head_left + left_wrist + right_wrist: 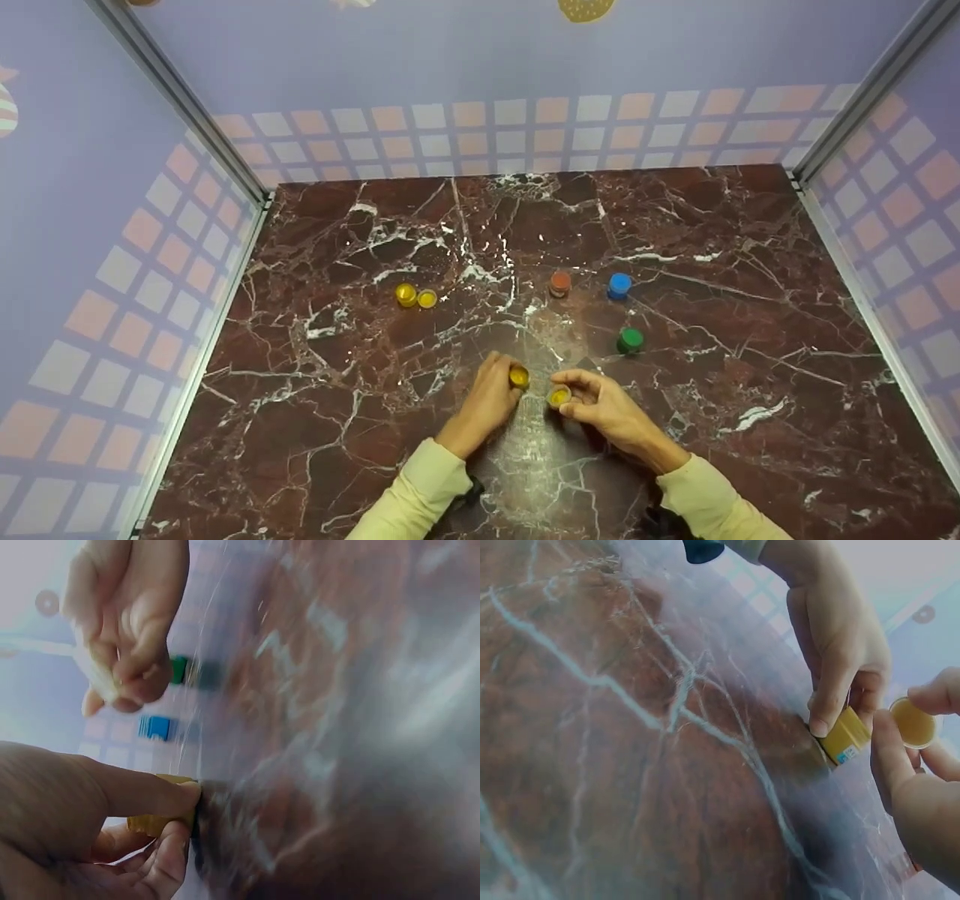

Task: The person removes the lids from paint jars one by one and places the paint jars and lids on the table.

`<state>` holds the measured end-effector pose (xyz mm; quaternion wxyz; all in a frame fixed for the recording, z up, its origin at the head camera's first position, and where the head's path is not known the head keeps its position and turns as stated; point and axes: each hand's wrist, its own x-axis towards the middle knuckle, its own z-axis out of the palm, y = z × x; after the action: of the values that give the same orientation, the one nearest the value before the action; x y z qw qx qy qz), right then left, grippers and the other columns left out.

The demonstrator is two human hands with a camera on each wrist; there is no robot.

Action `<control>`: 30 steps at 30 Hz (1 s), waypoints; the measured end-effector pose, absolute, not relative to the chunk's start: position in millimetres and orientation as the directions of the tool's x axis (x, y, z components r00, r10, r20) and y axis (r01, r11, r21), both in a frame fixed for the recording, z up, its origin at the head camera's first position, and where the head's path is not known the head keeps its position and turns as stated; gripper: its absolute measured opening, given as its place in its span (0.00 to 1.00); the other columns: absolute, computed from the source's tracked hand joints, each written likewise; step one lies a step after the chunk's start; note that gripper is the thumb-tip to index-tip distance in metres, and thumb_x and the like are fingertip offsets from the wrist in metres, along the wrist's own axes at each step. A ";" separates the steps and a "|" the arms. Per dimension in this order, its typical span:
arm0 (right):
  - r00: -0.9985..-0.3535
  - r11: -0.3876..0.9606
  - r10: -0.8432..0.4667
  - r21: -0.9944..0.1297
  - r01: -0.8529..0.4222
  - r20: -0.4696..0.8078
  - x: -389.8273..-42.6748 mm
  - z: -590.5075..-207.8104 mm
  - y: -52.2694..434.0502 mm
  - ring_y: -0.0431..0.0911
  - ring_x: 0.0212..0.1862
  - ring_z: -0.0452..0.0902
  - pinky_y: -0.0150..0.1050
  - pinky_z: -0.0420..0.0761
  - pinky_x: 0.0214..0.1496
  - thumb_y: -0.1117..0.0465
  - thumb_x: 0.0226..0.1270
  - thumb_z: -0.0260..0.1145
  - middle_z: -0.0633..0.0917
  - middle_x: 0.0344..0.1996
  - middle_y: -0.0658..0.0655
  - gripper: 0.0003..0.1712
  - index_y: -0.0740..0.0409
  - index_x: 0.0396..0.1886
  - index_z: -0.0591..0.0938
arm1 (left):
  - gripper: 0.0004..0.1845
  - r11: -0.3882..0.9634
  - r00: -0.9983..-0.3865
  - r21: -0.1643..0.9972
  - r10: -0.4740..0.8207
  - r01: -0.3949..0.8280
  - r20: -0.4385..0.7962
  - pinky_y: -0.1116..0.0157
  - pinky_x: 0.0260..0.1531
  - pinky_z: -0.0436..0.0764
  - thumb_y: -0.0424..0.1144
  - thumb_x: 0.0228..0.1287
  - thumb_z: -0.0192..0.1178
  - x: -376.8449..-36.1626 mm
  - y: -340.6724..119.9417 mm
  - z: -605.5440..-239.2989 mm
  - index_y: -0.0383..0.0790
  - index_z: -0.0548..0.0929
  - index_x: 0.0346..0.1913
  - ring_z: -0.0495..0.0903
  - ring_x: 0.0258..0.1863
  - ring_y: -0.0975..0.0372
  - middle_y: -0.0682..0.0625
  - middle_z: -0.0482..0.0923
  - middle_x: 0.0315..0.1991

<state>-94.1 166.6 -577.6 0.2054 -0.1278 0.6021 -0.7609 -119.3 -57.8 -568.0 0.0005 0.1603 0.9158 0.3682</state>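
My left hand (pixel 489 394) grips a small yellow paint pot (pixel 519 377) at its sides, low over the table; the pot's round top faces up in the head view. In the right wrist view a small label shows on the yellow pot (pixel 846 741). My right hand (pixel 611 409) pinches a round, clear-rimmed lid (pixel 559 397) with yellow inside it, between thumb and fingers. The lid (pixel 913 724) is turned toward the right wrist camera, a short gap away from the pot.
Farther left stand another yellow pot (pixel 405 295) and, beside it, a lid with yellow inside (pixel 427 298). Beyond my right hand are a red-orange pot (pixel 559 283), a blue pot (pixel 619 286) and a green pot (pixel 630 340). Panels enclose the dark red marbled table (pixel 315 420).
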 end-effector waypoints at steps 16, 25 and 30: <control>-0.761 -0.006 -0.648 -1.000 0.001 0.003 -99.6 -568.0 165.2 0.40 0.46 0.82 0.27 0.81 0.46 0.75 0.65 0.66 0.75 0.60 0.78 0.26 0.79 0.62 0.76 | 0.16 0.709 -0.988 0.689 0.132 0.149 0.078 0.50 0.56 0.79 0.23 0.49 0.75 -182.5 -85.7 -562.0 0.26 0.87 0.44 0.82 0.48 0.43 0.37 0.82 0.42; -0.761 0.042 -0.648 -0.997 -0.060 0.019 -105.4 -566.5 160.6 0.39 0.41 0.79 0.27 0.80 0.43 0.72 0.63 0.72 0.81 0.47 0.68 0.23 0.79 0.55 0.79 | 0.18 0.751 -0.998 0.658 0.033 0.060 0.053 0.50 0.56 0.79 0.24 0.52 0.75 -213.8 -93.7 -562.2 0.26 0.87 0.47 0.82 0.49 0.42 0.35 0.82 0.43; -0.790 0.118 -0.613 -0.988 -0.102 0.009 -110.3 -565.9 158.2 0.43 0.43 0.79 0.31 0.81 0.48 0.72 0.61 0.73 0.82 0.47 0.63 0.22 0.76 0.54 0.81 | 0.17 0.763 -0.996 0.643 0.011 0.062 0.084 0.50 0.54 0.80 0.25 0.50 0.77 -225.0 -94.4 -561.5 0.28 0.88 0.45 0.83 0.49 0.42 0.35 0.83 0.43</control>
<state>-110.3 158.2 -565.9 0.2073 -0.2489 0.7182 -0.6159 -225.0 -94.4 -561.5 -0.0375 0.0195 0.9382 0.3434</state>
